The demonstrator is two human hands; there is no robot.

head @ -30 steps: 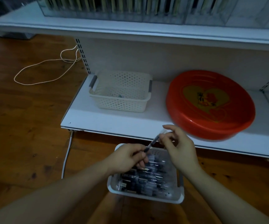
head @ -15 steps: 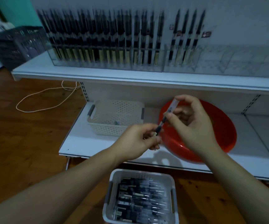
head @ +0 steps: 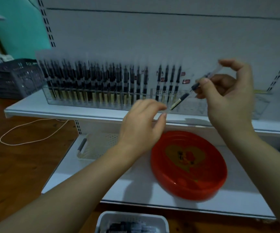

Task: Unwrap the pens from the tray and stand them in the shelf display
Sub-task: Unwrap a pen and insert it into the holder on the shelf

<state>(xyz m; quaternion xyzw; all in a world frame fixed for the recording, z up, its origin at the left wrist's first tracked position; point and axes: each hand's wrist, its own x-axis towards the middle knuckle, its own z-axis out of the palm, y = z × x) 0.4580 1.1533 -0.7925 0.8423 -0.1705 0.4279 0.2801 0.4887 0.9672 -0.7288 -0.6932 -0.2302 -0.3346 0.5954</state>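
Pen in right-hand grip

Wooden floor, teal wall — dim light

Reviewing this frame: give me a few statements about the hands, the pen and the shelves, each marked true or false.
1. The right hand pinches a black pen. True.
2. The left hand grips the pen too. False: it is open and apart from it.
3. The round red plastic tray lies on the lower white shelf. True.
4. The clear acrylic pen display is empty. False: black pens stand in most slots.
5. The white perforated basket holds the red tray. False: it sits beside it.
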